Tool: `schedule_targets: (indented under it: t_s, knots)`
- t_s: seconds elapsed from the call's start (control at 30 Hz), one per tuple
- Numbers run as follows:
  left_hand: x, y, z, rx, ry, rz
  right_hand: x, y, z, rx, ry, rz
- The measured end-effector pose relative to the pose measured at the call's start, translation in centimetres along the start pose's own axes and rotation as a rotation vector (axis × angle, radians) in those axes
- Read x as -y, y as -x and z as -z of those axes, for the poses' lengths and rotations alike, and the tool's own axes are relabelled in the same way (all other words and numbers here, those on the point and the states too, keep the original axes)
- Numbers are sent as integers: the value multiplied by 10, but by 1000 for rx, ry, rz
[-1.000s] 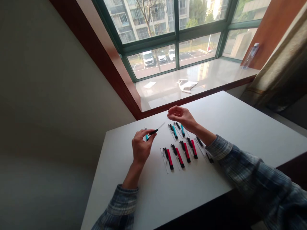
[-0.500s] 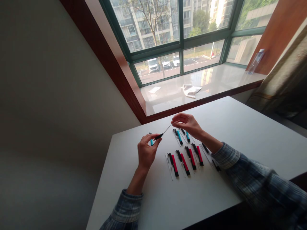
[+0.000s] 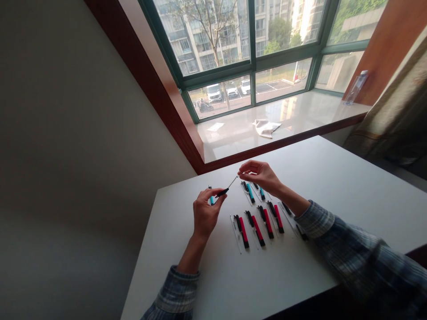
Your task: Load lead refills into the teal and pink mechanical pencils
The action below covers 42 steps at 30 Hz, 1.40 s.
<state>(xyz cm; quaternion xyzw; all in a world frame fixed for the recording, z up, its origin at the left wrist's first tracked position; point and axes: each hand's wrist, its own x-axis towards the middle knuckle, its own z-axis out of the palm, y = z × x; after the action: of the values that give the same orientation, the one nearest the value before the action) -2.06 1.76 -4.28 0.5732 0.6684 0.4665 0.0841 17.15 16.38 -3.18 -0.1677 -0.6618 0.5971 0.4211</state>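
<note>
My left hand (image 3: pixel 206 212) pinches the black barrel half of a pen (image 3: pixel 222 193) between thumb and fingertips. A thin pen refill (image 3: pixel 232 181) sticks out of it, up and to the right. At the refill's far tip, the fingertips of my right hand (image 3: pixel 256 174) are closed; any small part between them is too small to make out. Behind my left fingers lies a blue barrel (image 3: pixel 211 200), partly hidden. Below my right hand, blue pen parts (image 3: pixel 250 194) lie beside black halves and refills. Closer to me is a row of several red barrels (image 3: pixel 244 232) with black halves and refills.
The white table (image 3: pixel 207 289) reaches to a window sill (image 3: pixel 233 146) holding a cloth (image 3: pixel 267 128) and a clear bottle (image 3: pixel 356 88). Black pen parts (image 3: pixel 302 232) lie by my right sleeve, partly covered. A wall stands at the left, a curtain (image 3: pixel 390 80) at the right.
Both hands stay almost in place around the pen half and refill. My left hand appears slightly further right, and the whole view has shifted a little.
</note>
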Motion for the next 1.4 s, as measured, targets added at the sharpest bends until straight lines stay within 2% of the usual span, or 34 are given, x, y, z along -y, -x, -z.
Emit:
schedule_targets:
  t_s: [0.5,0.8,1.13,1.4]
  knots:
    - [0,0,0,-1,-4,2,0,-1,4,-18,24,5]
    - [-5,-2,0,12,-9,-2,-3,0,-7,87,68,-23]
    - [-19,-1,-1,63,63,-31,-1,6,-21,300,225,13]
    - [-21,-1,0,100,55,-34,1,7,-27,272,268,65]
